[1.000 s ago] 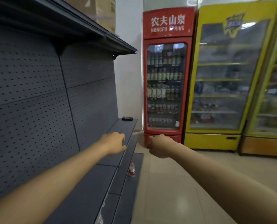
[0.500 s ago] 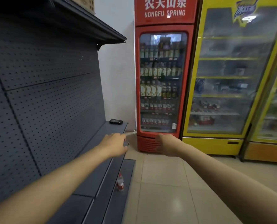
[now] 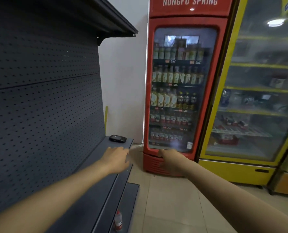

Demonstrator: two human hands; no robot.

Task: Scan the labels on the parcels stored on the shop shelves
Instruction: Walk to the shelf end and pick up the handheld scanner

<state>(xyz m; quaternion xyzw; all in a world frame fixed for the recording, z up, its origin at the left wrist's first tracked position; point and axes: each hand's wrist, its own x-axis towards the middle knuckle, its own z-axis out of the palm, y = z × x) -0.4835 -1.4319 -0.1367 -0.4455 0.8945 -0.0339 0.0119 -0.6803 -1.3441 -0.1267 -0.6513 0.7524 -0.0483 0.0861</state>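
A dark grey shop shelf (image 3: pixel 96 187) with a perforated back panel runs along the left; no parcel shows on it. A small black handheld device (image 3: pixel 117 138) lies at the shelf's far end. My left hand (image 3: pixel 116 158) reaches over the shelf with relaxed fingers, a short way before the device and apart from it. My right hand (image 3: pixel 167 159) is stretched out over the aisle in front of the red cooler's base, its fingers loosely curled and holding nothing.
A red Nongfu Spring drinks cooler (image 3: pixel 187 19) stands straight ahead, and a yellow glass-door cooler (image 3: pixel 232 172) to its right. A small bottle (image 3: pixel 118 221) stands on the lowest shelf. An upper shelf (image 3: pixel 116 22) overhangs on the left. Tiled floor (image 3: pixel 170 207) forms the aisle.
I have moved forward along the aisle; the coolers and the black device are nearer. Both arms stay stretched out, and the left hand is closer to the device.
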